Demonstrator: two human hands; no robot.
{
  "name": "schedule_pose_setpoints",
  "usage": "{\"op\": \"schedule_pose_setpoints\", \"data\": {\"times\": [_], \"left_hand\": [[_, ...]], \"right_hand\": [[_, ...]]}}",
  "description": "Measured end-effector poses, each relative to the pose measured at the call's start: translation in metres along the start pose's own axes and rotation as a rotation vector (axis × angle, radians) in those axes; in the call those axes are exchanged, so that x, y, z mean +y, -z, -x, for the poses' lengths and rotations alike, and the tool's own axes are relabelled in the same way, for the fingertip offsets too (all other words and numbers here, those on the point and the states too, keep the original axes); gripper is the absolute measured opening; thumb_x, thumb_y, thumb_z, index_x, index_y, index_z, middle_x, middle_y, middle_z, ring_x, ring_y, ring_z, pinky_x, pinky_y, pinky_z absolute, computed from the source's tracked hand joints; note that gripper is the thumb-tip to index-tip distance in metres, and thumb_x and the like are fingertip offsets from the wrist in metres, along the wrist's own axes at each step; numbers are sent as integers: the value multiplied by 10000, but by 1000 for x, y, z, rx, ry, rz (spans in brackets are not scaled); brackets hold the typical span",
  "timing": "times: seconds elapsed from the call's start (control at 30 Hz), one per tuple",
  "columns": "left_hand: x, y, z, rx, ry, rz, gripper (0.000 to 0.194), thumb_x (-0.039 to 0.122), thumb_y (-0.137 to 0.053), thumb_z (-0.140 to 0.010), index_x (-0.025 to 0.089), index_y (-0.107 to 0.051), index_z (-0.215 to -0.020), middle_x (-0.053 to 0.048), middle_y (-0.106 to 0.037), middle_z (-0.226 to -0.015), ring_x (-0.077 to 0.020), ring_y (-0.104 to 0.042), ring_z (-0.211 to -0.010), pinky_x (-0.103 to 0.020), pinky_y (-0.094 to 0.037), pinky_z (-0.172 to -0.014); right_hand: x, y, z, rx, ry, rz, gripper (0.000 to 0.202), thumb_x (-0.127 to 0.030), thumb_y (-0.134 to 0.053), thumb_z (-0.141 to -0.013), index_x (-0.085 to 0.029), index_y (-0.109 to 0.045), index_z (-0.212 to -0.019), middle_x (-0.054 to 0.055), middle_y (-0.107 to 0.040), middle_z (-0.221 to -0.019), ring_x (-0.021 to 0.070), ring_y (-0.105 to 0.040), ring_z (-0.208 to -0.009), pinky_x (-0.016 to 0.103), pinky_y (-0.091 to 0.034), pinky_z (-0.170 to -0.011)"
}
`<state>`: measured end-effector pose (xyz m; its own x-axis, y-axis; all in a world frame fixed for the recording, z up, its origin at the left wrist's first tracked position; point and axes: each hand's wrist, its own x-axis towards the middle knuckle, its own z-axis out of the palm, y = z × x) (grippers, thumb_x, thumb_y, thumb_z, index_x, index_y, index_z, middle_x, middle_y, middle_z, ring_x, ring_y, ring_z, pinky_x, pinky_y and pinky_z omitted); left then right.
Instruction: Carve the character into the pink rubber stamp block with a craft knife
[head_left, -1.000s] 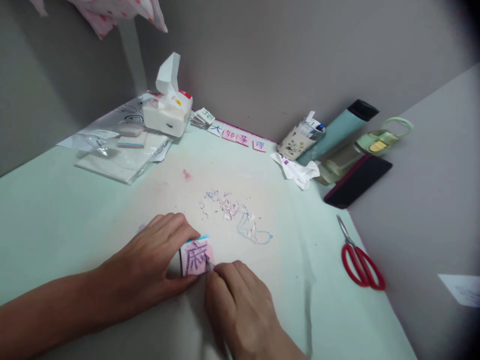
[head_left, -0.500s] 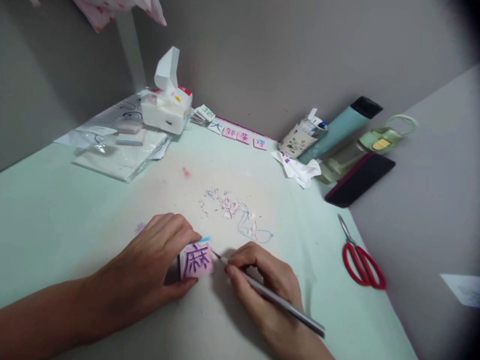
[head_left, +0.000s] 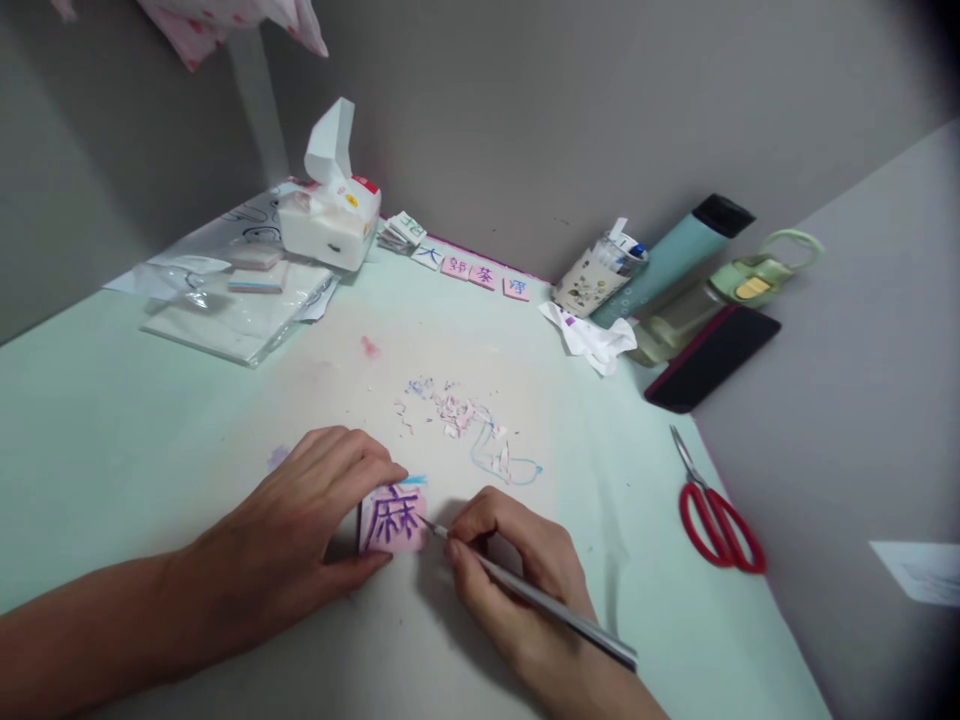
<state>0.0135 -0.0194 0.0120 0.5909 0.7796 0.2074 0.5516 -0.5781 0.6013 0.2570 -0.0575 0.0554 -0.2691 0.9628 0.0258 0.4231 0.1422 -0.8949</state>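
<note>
From the head camera, the left hand (head_left: 300, 535) presses down on a small pink block (head_left: 393, 519) with a purple character drawn on its top; the fingers curl over its far and left edges and the thumb sits under its near edge. The block lies on the pale green table (head_left: 97, 430), near the front, just short of a scatter of pink and blue shavings (head_left: 457, 415). The right hand (head_left: 517, 580) is closed around a thin silver knife (head_left: 525, 592) in a pencil grip, the tip touching the block's right edge. To cut cleanly here, I judge the blade should stay low and shallow, move in short strokes away from the holding fingers, and the block be turned rather than the wrist. Red scissors (head_left: 716, 520) lie well apart to the right.
</note>
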Motion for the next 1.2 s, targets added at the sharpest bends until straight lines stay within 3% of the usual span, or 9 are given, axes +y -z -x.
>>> {"op": "schedule_pose_setpoints", "data": {"times": [0.53, 0.63, 0.73, 0.8, 1.0, 1.2], "left_hand": [[-1, 1, 0, -13, -8, 26, 358, 269, -684, -962, 304, -560, -1296, -31, -617, -1225, -288, -538, -1167, -403, -431, -983], [-1, 0, -1, -1, 0, 32, 353, 258, -688, -953, 305, -568, -1281, -27, -620, -1211, -287, -532, -1157, -400, -429, -978], [-2, -1, -1, 8, 11, 40, 346, 265, -701, -949, 298, -577, -1270, -25, -625, -1195, -282, -532, -1141, -399, -422, -980], [-2, 0, -1, 14, 13, 39, 337, 283, -714, -946, 290, -585, -1258, -20, -630, -1180, -274, -538, -1125, -392, -421, -975], [-3, 1, -2, 9, 0, 42, 333, 335, -739, -955, 277, -589, -1247, -16, -630, -1168, -267, -535, -1115, -382, -412, -971], [-3, 0, -3, 13, -19, 48, 334, 336, -742, -963, 269, -568, -1241, -3, -606, -1144, -252, -516, -1105, -381, -354, -996]], "right_hand": [[3, -3, -1, -29, 0, 5, 158, -189, -606, -971, -218, -575, -819, -51, -599, -697, 95, -516, -595, 199, -398, -541], [5, -7, -1, -30, 168, 136, 129, -161, -563, -998, -211, -579, -879, -33, -609, -738, 102, -522, -599, 216, -415, -560], [9, -15, 2, 2, 432, 431, 165, -79, -490, -1015, -183, -593, -937, 22, -634, -806, 146, -550, -666, 269, -430, -595], [10, -20, 5, -6, 530, 590, 208, -36, -459, -1018, -168, -599, -937, 44, -632, -815, 175, -539, -685, 301, -422, -594], [2, -24, 10, -16, 589, 767, 260, -7, -410, -982, -149, -617, -916, 69, -609, -793, 214, -507, -674, 347, -431, -591], [-11, -23, 7, -90, 681, 939, 185, 14, -562, -832, -152, -646, -842, 59, -579, -701, 227, -482, -586, 372, -403, -508]]}}
